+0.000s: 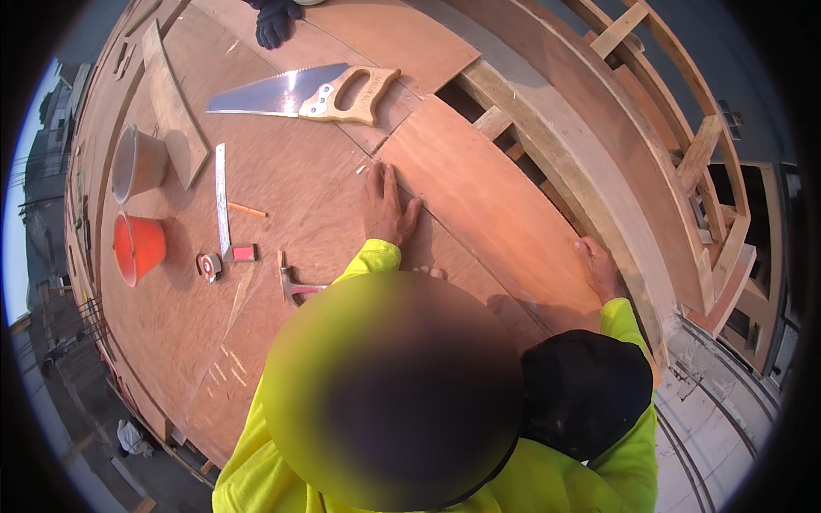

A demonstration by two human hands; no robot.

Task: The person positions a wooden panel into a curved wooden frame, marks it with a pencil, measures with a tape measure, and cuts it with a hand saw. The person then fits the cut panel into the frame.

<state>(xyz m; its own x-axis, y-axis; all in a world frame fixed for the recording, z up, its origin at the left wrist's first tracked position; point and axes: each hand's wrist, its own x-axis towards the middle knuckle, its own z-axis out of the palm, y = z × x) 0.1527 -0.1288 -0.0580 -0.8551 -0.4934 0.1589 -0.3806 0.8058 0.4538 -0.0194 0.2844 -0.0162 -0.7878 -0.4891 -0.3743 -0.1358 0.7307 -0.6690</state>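
A reddish plywood panel (487, 197) lies along the inner side of a gap in the timber framing. My left hand (391, 209) rests flat with fingers stretched, at the seam between this panel and the plywood deck (316, 201). At the panel's right edge, my right hand (600, 269) has its fingers bent against the rim, and some of them are hidden. A handsaw (282, 92) with a wooden handle lies beyond my left hand. Close to my left sleeve is a claw hammer (299, 289), partly covered by my body.
Left of me are a metal square (223, 201), an orange pencil (248, 209), a tape measure (209, 266), a red bucket (138, 248) and a grey bucket (138, 164). Another person's dark gloved hand (274, 24) shows at the top. Timber framing (701, 154) rises on the right.
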